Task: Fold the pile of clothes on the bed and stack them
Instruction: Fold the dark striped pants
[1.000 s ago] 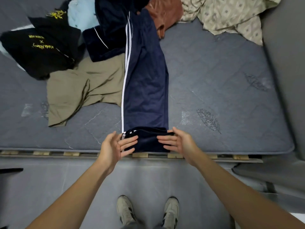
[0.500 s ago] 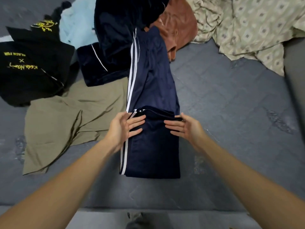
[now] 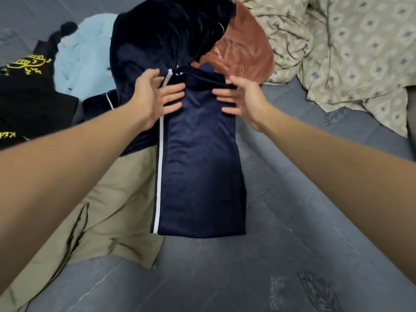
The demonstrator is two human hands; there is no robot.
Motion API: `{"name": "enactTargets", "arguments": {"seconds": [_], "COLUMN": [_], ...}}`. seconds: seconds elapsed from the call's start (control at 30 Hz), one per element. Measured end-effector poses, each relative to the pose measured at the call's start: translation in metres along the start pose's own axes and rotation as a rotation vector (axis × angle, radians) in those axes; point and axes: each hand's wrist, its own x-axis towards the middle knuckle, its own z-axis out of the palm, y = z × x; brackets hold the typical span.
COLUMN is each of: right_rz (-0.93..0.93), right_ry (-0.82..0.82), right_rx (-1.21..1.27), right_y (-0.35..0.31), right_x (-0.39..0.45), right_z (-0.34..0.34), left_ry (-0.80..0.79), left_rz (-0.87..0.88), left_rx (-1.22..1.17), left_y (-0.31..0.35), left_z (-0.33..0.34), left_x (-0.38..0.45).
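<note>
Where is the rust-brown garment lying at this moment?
In the head view, the rust-brown garment lies top centre, between the dark navy pile and the patterned sheet.

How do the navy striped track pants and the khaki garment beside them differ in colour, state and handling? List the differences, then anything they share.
The navy track pants are dark blue with a white side stripe; the khaki garment is plain tan. The pants lie folded into a neat rectangle; the khaki garment lies spread and creased. The left hand and right hand hold the pants; neither touches the khaki garment. Both lie on the grey mattress.
</note>
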Motion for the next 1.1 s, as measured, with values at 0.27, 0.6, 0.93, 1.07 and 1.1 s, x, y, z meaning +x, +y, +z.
{"name": "enactTargets", "arguments": {"seconds": [0.27, 0.6, 0.93, 1.07, 1.1], "right_rz": [-0.045, 0.206, 0.049, -0.103, -0.123], "right_ry": [0.368, 0.249, 0.231, 0.265, 0.266], "right_rx": [-0.331, -0.495, -0.452, -0.451, -0.471], "right_y": [0.084, 0.213, 0.258, 0.281, 0.288], "right_x": [0.013, -0.116, -0.207, -0.256, -0.269], "right_z": [-0.012, -0.002, -0.001, 0.003, 0.003], "left_ry": [0.345, 0.562, 0.408, 0.372, 0.362], "left_rz": [0.275, 0.02, -0.018, 0.062, 0.099], "left_rx": [0.433, 0.879, 0.68, 0.648, 0.654], "left_y": [-0.064, -0.237, -0.245, -0.257, -0.263], "left_z": [-0.031, -0.058, -0.067, -0.073, -0.077], "left_x": [-0.012, -0.147, -0.196, -0.23, -0.244]}}
